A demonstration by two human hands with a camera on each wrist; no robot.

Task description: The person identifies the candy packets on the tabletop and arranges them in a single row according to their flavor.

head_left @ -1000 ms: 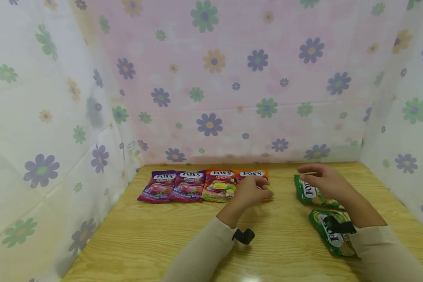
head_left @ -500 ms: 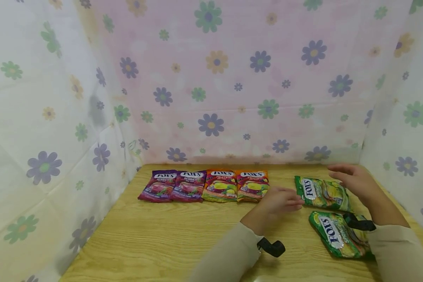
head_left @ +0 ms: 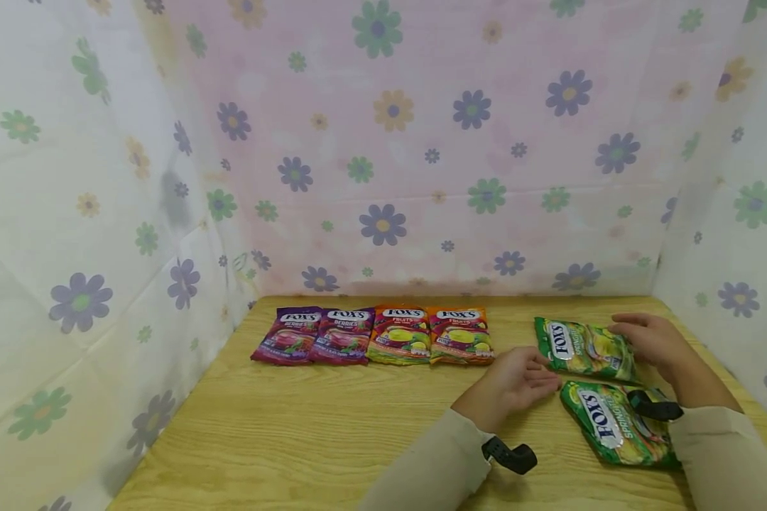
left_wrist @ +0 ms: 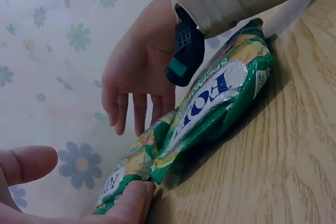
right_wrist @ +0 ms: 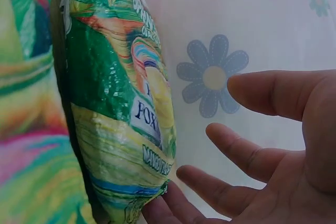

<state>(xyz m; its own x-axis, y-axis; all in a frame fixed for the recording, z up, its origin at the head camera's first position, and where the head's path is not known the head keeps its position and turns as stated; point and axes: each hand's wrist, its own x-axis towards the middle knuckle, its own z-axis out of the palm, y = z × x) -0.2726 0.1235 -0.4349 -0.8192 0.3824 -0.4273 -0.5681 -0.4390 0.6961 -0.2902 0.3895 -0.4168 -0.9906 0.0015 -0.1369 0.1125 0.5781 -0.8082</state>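
Two green candy bags lie on the right of the wooden table in the head view. The upper green candy bag (head_left: 588, 349) is between the hands. My left hand (head_left: 511, 383) is at its left end, fingertips right at its edge and thumb apart from the fingers. Over the bag's right end is my right hand (head_left: 658, 348); in the right wrist view its spread fingers (right_wrist: 220, 187) stand beside the bag's end. Below, the lower green candy bag (head_left: 616, 426) is partly hidden by the right wrist's black camera (head_left: 655, 406) and the sleeve.
Along the back left lie two purple berry candy bags (head_left: 341, 337) and two orange fruit candy bags (head_left: 399, 337), side by side. Flower-print cloth (head_left: 422, 156) walls the table (head_left: 281, 426) at the back and both sides.
My left hand has moved right, from the rightmost orange bag to the upper green bag's left end. My right hand has shifted right and then lowered at that bag's right end.
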